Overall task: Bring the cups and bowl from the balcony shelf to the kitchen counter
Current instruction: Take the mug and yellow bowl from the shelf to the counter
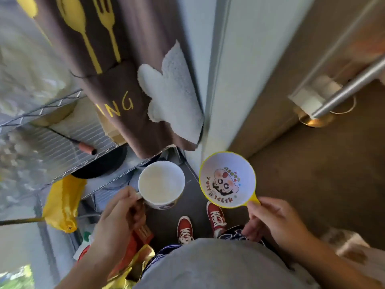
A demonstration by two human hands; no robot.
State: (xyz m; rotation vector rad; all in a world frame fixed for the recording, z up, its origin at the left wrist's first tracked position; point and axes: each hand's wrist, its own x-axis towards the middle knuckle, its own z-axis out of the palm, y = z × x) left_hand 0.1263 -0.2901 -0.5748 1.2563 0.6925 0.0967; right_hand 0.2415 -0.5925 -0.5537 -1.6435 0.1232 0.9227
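Note:
My left hand (118, 217) grips the handle of a large white cup (161, 183), which is upright with its mouth facing me and looks empty. My right hand (275, 220) pinches the yellow tab handle of a white bowl (226, 180) with a yellow rim and a cartoon face printed inside. Cup and bowl are held side by side at waist height, apart from each other, above my red shoes. A wire shelf (68, 140) stands to my left.
A brown apron (108, 69) with yellow cutlery print and a white fluffy cloth (173, 94) hang over the shelf's corner. A white door frame (220, 80) stands straight ahead, brown flooring beyond it. Yellow bags (62, 203) sit low on the left; a metal bar (350, 88) crosses the upper right.

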